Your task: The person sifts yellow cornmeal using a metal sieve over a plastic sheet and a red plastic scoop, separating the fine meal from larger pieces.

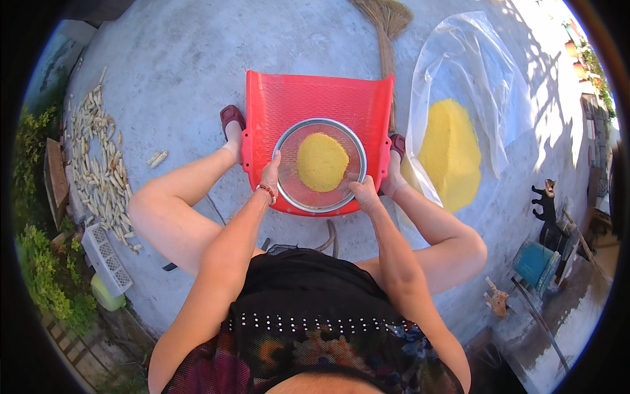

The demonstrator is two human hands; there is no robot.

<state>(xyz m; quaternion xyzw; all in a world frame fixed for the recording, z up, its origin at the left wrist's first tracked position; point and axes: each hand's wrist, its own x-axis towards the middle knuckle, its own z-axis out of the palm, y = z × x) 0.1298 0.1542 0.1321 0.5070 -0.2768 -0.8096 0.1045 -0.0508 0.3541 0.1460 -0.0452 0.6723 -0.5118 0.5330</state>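
Note:
A round metal-rimmed sieve [285,189] is held between my two hands, with a mound of yellow meal [322,162] on its mesh. My left hand [269,173] grips the rim on the left side, thumb along the edge. On the lower right, my right hand [365,192] holds the same rim. Below the sieve lies a wide red plastic scoop-shaped basket [315,93] between my feet, its ribbed floor seen through the mesh. The gap between sieve and basket is hard to judge from above.
Right of the basket, a yellow meal heap [450,155] rests on clear plastic sheeting [467,64]. A straw broom [386,49] lies behind. Bare corn cobs [101,162] spread at left near a white crate [107,258]. A black cat [545,202], an orange cat [498,298] and a blue bucket [534,263] are at right.

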